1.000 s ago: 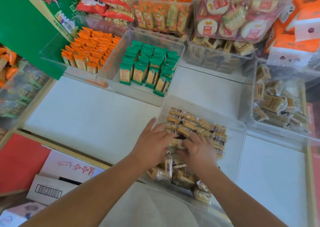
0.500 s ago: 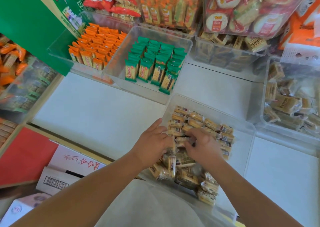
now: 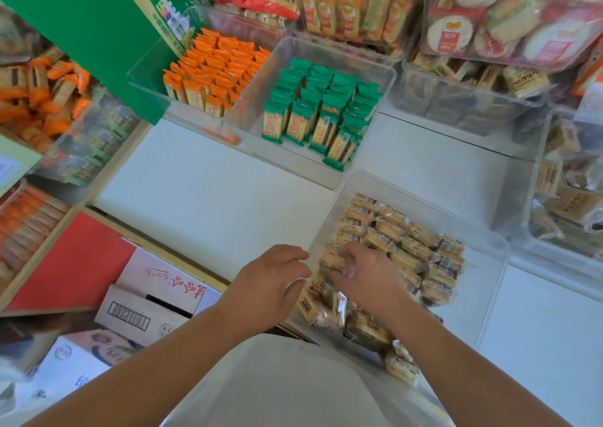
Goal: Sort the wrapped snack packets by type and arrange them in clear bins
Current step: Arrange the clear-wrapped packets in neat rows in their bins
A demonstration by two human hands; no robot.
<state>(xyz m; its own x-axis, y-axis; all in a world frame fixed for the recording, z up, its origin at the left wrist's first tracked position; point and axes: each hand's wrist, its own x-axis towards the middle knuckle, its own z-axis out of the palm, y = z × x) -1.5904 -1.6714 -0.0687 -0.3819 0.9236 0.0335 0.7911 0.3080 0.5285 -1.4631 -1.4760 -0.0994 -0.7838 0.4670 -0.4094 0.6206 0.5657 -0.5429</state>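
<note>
Pinching a tan packet [image 3: 332,261] with right hand [image 3: 367,278] fingers [image 3: 359,253]; left hand [image 3: 270,283] loosely curled, empty.

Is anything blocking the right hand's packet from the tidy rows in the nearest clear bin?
Nothing visible does. The right hand grips a tan packet at the left edge of the rows inside the clear bin. The left hand is beside it, empty and off the path.
</note>
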